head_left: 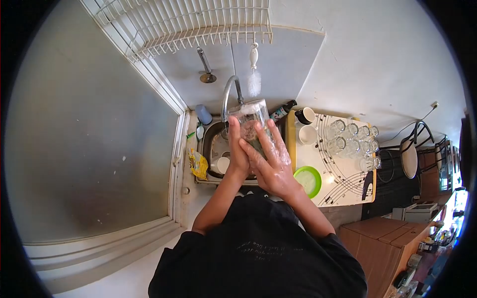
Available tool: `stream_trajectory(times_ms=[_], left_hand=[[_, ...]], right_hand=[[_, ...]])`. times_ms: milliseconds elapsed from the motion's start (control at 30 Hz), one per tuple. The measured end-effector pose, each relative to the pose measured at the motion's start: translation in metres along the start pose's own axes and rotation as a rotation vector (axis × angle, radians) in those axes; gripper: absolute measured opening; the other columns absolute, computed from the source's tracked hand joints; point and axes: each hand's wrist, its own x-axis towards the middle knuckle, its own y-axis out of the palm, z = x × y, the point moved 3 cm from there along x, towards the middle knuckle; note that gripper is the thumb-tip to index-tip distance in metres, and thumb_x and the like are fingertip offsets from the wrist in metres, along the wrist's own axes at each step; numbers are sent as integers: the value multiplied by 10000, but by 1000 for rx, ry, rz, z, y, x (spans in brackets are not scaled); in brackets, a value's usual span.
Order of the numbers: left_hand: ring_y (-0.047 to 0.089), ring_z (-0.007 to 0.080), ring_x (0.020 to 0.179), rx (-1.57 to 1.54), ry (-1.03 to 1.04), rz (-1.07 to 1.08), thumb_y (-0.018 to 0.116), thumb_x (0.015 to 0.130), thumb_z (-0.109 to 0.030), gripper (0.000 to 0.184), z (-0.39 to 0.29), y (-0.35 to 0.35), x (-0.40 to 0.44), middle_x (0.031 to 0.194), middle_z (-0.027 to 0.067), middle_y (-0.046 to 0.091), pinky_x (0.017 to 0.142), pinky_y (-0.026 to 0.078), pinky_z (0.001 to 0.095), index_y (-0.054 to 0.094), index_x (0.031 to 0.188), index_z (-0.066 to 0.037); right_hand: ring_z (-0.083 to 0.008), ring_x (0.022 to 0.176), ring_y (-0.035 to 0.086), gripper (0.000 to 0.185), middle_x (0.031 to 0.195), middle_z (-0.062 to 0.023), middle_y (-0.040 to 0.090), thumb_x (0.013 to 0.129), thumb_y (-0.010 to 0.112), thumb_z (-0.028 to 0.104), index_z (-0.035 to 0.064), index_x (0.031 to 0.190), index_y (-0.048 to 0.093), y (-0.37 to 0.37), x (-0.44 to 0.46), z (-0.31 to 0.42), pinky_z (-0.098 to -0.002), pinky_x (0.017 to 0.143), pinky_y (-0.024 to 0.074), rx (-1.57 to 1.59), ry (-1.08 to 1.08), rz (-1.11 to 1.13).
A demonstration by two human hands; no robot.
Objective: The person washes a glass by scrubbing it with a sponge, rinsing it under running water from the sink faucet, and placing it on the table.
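Observation:
Over the sink (202,144), a large clear glass (254,110) is held tilted between my two wet hands. My left hand (237,155) presses along its left side, fingers pointing up. Around the right side and near face lies my right hand (274,166), its fingers spread over the glass. White foam shows at the glass's far end. Just behind it rises the curved metal faucet (229,94). A white cup (223,164) sits in the basin by my left wrist. My hands hide part of the glass and the basin.
Several upturned glasses (352,146), a white mug (307,134), a black mug (305,115) and a green-rimmed bowl (308,181) stand on the counter at right. A bottle brush (254,74) hangs under the wire rack (198,30). A yellow packet (198,164) lies left of the sink.

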Motion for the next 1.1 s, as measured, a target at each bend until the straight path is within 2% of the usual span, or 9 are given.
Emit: stream_trajectory(times_ms=[167, 300, 433, 500, 700, 800, 967, 1033, 1100], left_hand=[[560, 233, 1191, -55, -38, -13, 294, 965, -679, 757, 14, 19, -10, 1347, 104, 535, 1005, 460, 381, 446, 1400, -78], [529, 244, 1248, -335, -191, 91, 288, 950, -704, 795, 5, 14, -2, 1389, 129, 509, 1042, 433, 367, 410, 1438, -88], [625, 264, 1114, -678, -465, 286, 346, 907, -746, 793, -1, 15, -14, 1295, 127, 579, 907, 543, 425, 476, 1376, -121], [663, 271, 1033, -838, -544, 376, 372, 893, -754, 802, 6, 16, -17, 1261, 117, 601, 794, 585, 465, 476, 1372, -119], [685, 265, 950, -691, -623, 235, 415, 880, -750, 737, 5, 20, -15, 1145, 117, 644, 761, 594, 467, 519, 1302, -154], [680, 286, 982, -806, -659, 271, 410, 900, -724, 709, 7, 7, -9, 1204, 114, 622, 747, 594, 501, 508, 1317, -159], [660, 261, 1022, -562, -530, 170, 401, 916, -710, 726, 6, 7, -11, 1130, 123, 657, 859, 561, 436, 560, 1269, -96], [658, 269, 1030, -870, -669, 443, 396, 924, -698, 684, 10, -7, -6, 1196, 124, 628, 868, 555, 480, 516, 1324, -155], [658, 287, 1028, -686, -619, 186, 388, 927, -697, 695, 3, -4, -11, 1215, 131, 624, 873, 549, 491, 514, 1326, -142]], right_hand=[[-480, 1433, 207, 504, 1522, -211, 332, 913, 521, 156, 102, 1414, 493, -23, 32, -19, -543, 1159, 203, 289, 131, -82], [-461, 1408, 274, 449, 1507, -189, 364, 944, 482, 279, 103, 1352, 547, -29, 28, -10, -565, 1151, 210, -2, -37, 56], [-388, 1403, 335, 426, 1467, -102, 448, 913, 521, 394, 196, 1277, 619, -33, 12, -19, -569, 1150, 221, 47, -214, 177], [-374, 1348, 427, 450, 1387, -102, 531, 924, 509, 492, 188, 1224, 648, -33, 8, -24, -558, 1138, 256, 116, -544, 222], [-332, 1243, 526, 629, 1271, -110, 590, 874, 444, 685, 161, 1142, 667, -42, 37, -36, -532, 1109, 334, 37, -471, 136], [-353, 1237, 526, 702, 1254, -112, 596, 853, 423, 722, 115, 1110, 666, -34, 26, -7, -520, 1090, 362, 176, -742, 311], [-344, 1217, 538, 708, 1219, -117, 612, 821, 463, 725, 93, 1065, 668, -40, 51, -32, -497, 1056, 399, 61, -538, 160], [-361, 1219, 533, 737, 1228, -141, 605, 797, 456, 737, 81, 1052, 675, -26, 31, -6, -510, 1054, 389, 238, -709, 377], [-367, 1199, 542, 747, 1212, -153, 608, 787, 466, 737, 70, 1048, 679, -26, 34, -8, -519, 1047, 393, 280, -755, 403]])
